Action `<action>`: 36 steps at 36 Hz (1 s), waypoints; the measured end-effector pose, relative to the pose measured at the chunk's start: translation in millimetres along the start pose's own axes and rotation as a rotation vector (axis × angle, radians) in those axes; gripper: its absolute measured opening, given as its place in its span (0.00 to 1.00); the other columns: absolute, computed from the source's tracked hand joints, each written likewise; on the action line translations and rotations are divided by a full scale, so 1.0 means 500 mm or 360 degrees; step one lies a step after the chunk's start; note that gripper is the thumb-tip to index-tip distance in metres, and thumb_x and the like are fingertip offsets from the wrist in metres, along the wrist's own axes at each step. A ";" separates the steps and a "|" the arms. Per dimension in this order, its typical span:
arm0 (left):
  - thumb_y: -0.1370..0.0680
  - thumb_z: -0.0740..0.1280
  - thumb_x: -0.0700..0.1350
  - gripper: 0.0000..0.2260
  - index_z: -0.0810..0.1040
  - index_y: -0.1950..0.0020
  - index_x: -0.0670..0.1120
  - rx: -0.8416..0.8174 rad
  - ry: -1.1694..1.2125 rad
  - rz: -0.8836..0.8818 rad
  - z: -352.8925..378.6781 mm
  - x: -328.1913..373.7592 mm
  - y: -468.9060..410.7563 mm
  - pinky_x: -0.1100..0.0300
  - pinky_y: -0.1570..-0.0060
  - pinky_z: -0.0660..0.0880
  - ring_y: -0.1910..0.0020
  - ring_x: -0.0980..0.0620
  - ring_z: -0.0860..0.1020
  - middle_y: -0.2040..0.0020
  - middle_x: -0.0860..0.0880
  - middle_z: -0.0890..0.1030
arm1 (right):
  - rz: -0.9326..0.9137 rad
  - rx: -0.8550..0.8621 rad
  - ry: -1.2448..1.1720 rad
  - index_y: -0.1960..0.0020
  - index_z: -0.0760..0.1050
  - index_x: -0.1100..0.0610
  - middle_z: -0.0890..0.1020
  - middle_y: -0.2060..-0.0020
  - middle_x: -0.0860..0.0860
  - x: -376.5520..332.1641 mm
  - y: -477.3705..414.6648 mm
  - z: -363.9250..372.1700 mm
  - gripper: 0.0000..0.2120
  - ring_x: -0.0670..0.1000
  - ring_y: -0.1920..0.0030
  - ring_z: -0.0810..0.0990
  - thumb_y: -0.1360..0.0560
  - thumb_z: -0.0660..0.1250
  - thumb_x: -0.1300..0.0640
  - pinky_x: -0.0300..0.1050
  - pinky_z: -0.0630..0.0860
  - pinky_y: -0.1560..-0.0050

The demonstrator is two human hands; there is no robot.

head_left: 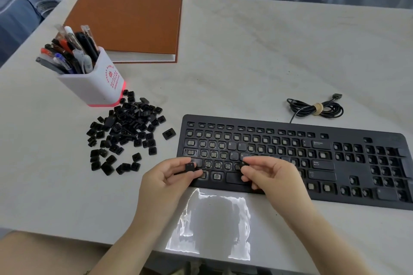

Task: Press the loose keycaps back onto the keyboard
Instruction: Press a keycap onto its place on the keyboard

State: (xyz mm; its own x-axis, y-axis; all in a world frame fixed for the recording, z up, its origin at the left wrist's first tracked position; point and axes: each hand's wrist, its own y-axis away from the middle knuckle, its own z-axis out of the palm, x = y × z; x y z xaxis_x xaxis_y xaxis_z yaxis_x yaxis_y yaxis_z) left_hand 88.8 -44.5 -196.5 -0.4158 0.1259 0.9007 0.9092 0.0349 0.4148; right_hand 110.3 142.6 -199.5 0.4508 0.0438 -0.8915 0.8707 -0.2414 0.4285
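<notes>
Two keycaps in hand, one per hand: left hand (166,177) pinches a black keycap (190,167) over the lower-left rows of the keyboard (268,122), right hand (270,176) pinches a second keycap (243,164) to its right. Keyboard lies on the white table (245,51), most sockets bare, R, T, F, H seated. Loose keycaps (125,134) heaped left of it, near a pen pot (96,87); brown binder (129,20) behind, coiled cable (315,108) beyond.

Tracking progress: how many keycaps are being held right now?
2: the left keycap pinched by the left hand, the right keycap by the right hand, both over the keyboard. Palms might hide more.
</notes>
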 end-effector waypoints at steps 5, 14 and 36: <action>0.33 0.75 0.36 0.12 0.82 0.54 0.50 0.0033 -0.0010 -0.0007 -0.004 -0.006 0.000 0.67 0.52 0.75 0.52 0.57 0.82 0.56 0.50 0.85 | -0.0543 0.0180 0.0663 0.52 0.80 0.51 0.73 0.64 0.44 0.001 -0.027 0.032 0.07 0.35 0.62 0.71 0.29 0.72 0.60 0.23 0.65 0.59; 0.31 0.74 0.35 0.12 0.82 0.53 0.50 0.0074 -0.0039 -0.0024 -0.014 -0.013 -0.007 0.62 0.46 0.75 0.51 0.55 0.82 0.55 0.50 0.85 | -0.0767 0.0237 0.1016 0.49 0.82 0.57 0.72 0.57 0.47 0.026 -0.063 0.067 0.09 0.46 0.51 0.69 0.30 0.72 0.61 0.19 0.58 0.50; 0.24 0.65 0.31 0.09 0.80 0.51 0.43 0.0056 0.0095 0.0016 -0.010 -0.021 -0.012 0.67 0.56 0.78 0.59 0.53 0.84 0.56 0.45 0.84 | -0.0754 0.0182 0.1008 0.49 0.82 0.54 0.71 0.58 0.43 0.029 -0.069 0.065 0.09 0.43 0.51 0.67 0.28 0.71 0.58 0.21 0.59 0.50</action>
State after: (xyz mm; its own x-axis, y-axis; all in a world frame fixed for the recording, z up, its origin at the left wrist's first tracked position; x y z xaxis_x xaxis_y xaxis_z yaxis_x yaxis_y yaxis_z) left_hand 87.7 -51.0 -208.0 -0.4060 0.0670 0.9114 0.9132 0.0691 0.4017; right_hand 80.5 120.2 -232.0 0.0939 0.7005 -0.7074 0.9875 -0.1560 -0.0234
